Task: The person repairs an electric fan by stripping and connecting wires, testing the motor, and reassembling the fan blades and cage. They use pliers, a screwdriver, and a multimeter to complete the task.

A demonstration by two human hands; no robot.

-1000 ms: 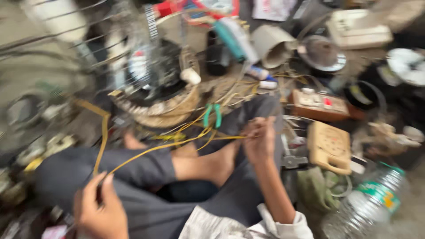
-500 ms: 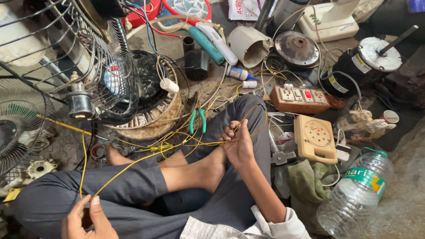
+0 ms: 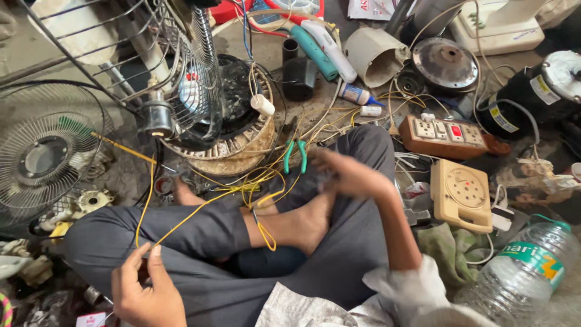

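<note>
Running from the fan motor [image 3: 158, 118] across the crossed legs, the yellow wire [image 3: 181, 219] is thin, light and limp; it likely kinks easily and slips through bare fingers, so hold it by pinching close to a free end. The left hand [image 3: 145, 290] pinches one strand between thumb and forefinger above the knee. The right hand [image 3: 345, 172] is blurred over the foot; whether it grips the wire cannot be told. Green-handled pliers [image 3: 295, 154] lie on the floor just beyond the tangle. A socket board [image 3: 461, 194] and bottle [image 3: 526, 266] sit to the right.
</note>
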